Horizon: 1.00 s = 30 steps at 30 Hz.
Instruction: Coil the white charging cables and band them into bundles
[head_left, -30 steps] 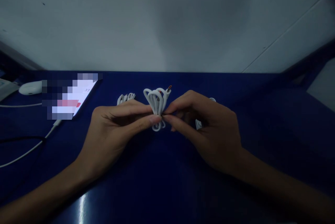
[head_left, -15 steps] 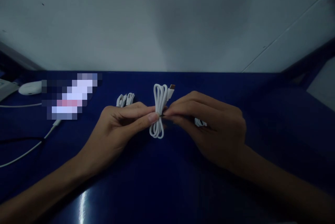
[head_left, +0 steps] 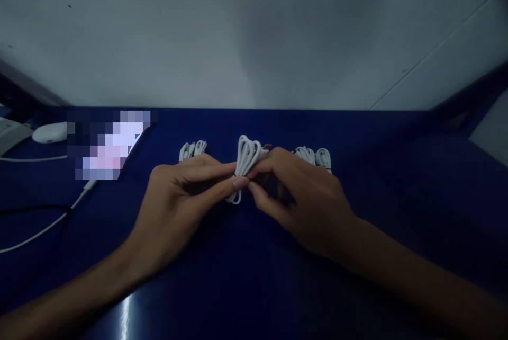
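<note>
A white cable folded into a bundle (head_left: 245, 159) stands upright between my two hands over the dark blue table (head_left: 254, 276). My left hand (head_left: 182, 197) pinches the bundle's waist with thumb and forefinger from the left. From the right, my right hand (head_left: 301, 197) pinches the same waist with its fingertips. A plug end shows at the bundle's top right. Another small white cable bundle (head_left: 192, 149) lies just behind my left hand. Behind my right hand lie more white bundles (head_left: 315, 157).
A lit phone (head_left: 111, 144) lies at the left with a white cable (head_left: 47, 226) running from it toward the left edge. A white rounded object (head_left: 50, 132) sits at the far left. A pale wall rises behind the table.
The cable's loops have been drawn together into a tighter, lower bundle. My right hand has shifted left and forward, uncovering the bundles behind it. My left hand keeps its pinch.
</note>
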Motion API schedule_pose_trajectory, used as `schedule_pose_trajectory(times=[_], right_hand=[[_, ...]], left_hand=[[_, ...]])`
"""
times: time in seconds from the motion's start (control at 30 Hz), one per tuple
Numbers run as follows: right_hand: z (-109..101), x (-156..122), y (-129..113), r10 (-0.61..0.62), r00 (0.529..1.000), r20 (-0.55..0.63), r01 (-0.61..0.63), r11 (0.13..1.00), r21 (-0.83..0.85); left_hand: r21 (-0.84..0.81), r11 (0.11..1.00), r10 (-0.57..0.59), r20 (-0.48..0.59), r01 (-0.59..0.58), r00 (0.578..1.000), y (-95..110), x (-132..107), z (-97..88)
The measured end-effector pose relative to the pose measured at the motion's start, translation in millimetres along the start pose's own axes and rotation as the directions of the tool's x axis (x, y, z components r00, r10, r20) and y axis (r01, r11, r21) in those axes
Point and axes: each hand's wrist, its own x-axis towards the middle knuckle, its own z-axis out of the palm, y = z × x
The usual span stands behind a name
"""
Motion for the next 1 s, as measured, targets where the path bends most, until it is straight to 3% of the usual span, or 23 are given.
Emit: schedule_pose_trajectory(times=[0.13, 0.2, 0.3, 0.4, 0.47, 0.53, 0.7, 0.87, 0.93, 1.0], right_hand=[[-3.7, 1.8, -1.9, 0.153, 0.975, 0.164, -0.183, 0.964, 0.192], [-6.8, 2.4, -3.0, 0.270, 0.929, 0.252, -0.348, 0.867, 0.357], [-10.2, 2.7, -1.7, 0.360, 0.831, 0.423, -0.555, 0.569, 0.607], [-10.2, 3.1, 4.1, 0.276, 0.778, 0.565, -0.626, 0.256, 0.737], [-8.8, 3.8, 8.1, 0.218, 0.755, 0.618, -0.648, 0.103, 0.755], [-7.6, 4.7, 10.3, 0.200, 0.736, 0.647, -0.660, 0.003, 0.751], [-8.9, 6.1, 10.0, 0.226, 0.687, 0.690, -0.690, -0.095, 0.718], [-12.5, 9.3, 9.8, 0.222, 0.641, 0.735, -0.731, -0.115, 0.672], [-12.3, 10.4, 9.6, 0.231, 0.649, 0.725, -0.727, -0.092, 0.680], [-11.7, 10.5, 8.4, 0.264, 0.686, 0.678, -0.698, -0.025, 0.716]], left_hand=[[0.022, 0.999, 0.049, -0.011, -0.049, 0.999, 1.2, -0.6, 1.7], [0.011, 0.998, 0.056, 0.000, -0.056, 0.998, 1.7, 0.0, 1.2], [-0.018, 0.998, 0.054, 0.020, -0.054, 0.998, 1.8, 0.4, -0.6], [-0.031, 0.998, 0.058, 0.013, -0.057, 0.998, 1.1, -0.3, -2.5], [-0.028, 0.997, 0.073, -0.009, -0.073, 0.997, 0.5, -1.1, -3.3], [-0.016, 0.995, 0.094, -0.034, -0.095, 0.995, -0.2, -1.8, -3.6], [0.011, 0.991, 0.135, -0.055, -0.135, 0.989, -1.7, -2.8, -2.7], [0.062, 0.987, 0.149, -0.053, -0.146, 0.987, -3.7, -3.6, -2.5], [0.081, 0.985, 0.155, -0.050, -0.150, 0.987, -4.5, -4.4, -3.4], [0.074, 0.985, 0.157, -0.037, -0.154, 0.987, -5.0, -4.9, -4.3]])
